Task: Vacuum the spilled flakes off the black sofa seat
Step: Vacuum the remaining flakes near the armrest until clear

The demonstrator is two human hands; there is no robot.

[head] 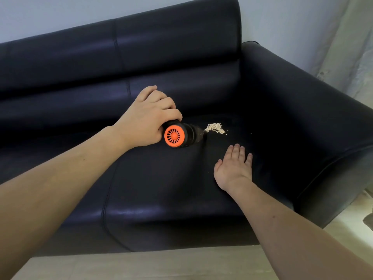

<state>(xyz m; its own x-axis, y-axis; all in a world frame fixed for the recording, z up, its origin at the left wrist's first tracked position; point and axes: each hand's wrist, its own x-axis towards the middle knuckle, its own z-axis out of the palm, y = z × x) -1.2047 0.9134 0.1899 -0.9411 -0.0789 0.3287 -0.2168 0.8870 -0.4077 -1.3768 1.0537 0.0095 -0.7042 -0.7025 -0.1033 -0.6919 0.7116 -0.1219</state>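
Left hand (148,118): fingers curled round the handle of the handheld vacuum (180,134), gripping it
Vacuum: black body, orange vented rear cap facing camera; nozzle tip touching the flakes at its 2 o'clock
Flakes (215,128): small pale pile on the sofa seat (161,178), a few strays at 3 o'clock of the pile
Right hand (235,168): fingers straight, palm flat on the seat, holding nothing, at 5 o'clock of the pile
Armrest (302,110): at 3 o'clock of the pile

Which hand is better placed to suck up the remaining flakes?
Left. The left hand grips the black handheld vacuum with orange vent, nozzle at the pale flake pile. The right hand lies flat on the sofa seat, holding nothing.
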